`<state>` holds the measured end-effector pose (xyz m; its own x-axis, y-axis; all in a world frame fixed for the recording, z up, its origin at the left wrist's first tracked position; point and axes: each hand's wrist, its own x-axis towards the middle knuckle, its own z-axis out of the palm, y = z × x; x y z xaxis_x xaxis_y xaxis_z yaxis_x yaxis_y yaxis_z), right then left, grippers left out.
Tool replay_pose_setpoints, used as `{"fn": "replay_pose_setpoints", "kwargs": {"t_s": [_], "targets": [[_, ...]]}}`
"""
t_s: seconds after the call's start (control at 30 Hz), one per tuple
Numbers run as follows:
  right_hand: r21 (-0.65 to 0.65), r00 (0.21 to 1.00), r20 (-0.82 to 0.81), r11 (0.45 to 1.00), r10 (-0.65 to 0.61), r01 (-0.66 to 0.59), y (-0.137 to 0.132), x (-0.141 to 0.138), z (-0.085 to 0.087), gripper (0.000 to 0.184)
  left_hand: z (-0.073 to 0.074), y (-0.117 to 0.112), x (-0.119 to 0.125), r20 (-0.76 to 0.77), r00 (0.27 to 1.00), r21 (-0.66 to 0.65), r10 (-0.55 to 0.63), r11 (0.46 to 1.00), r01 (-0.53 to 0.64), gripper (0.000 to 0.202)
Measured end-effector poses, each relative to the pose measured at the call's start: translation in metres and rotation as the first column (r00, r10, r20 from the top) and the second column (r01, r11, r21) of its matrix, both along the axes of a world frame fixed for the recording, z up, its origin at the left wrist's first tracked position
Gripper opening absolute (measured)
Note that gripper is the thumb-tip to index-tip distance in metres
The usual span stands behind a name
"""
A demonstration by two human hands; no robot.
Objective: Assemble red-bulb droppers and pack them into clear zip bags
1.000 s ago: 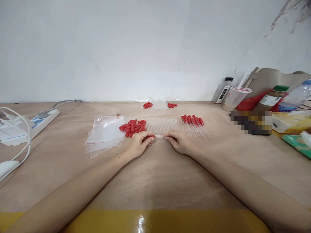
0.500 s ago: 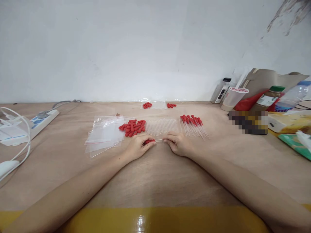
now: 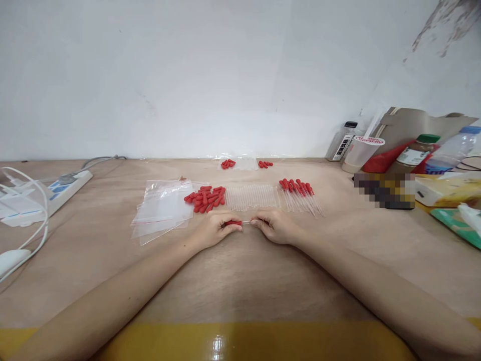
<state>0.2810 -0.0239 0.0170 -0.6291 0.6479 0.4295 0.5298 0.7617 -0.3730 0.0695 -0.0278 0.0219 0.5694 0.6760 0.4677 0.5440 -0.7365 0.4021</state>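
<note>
My left hand [image 3: 217,229] pinches a red rubber dropper bulb [image 3: 233,222], its narrow end pointing right. Facing it, my right hand [image 3: 274,225] is closed on a thin clear glass tube [image 3: 246,222], which reaches left to the bulb; the fingers hide most of the tube. Whether the tube sits inside the bulb cannot be made out. Just beyond my left hand lies a pile of red bulbs [image 3: 205,199]. A row of clear tubes [image 3: 251,196] is laid out behind both hands. To its right rest several droppers with red bulbs fitted [image 3: 296,186].
Clear zip bags [image 3: 161,213] lie left of the bulb pile. Small bags with red bulbs [image 3: 228,164] are by the wall. A power strip [image 3: 71,190] with cables is on the left. At right stand a black-capped bottle [image 3: 342,143], a cup [image 3: 363,153] and a green-capped bottle [image 3: 415,155].
Both hands have shifted slightly toward me and closer together. Less of the tube shows between them. The piles on the table look the same.
</note>
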Motion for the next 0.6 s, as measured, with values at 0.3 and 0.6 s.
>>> {"fn": "replay_pose_setpoints", "kwargs": {"t_s": [0.3,0.6], "targets": [[0.105,0.956,0.053,0.954,-0.287,0.28,0.017,0.018,0.022,0.017,-0.004,0.01,-0.016,-0.078,0.948,0.313,0.308,0.911,-0.27,0.029],[-0.1,0.583,0.138,0.574,-0.801,0.812,0.065,0.094,0.025,0.01,-0.007,0.012,-0.018,-0.111,0.92,0.281,0.375,0.9,-0.333,0.015]]}}
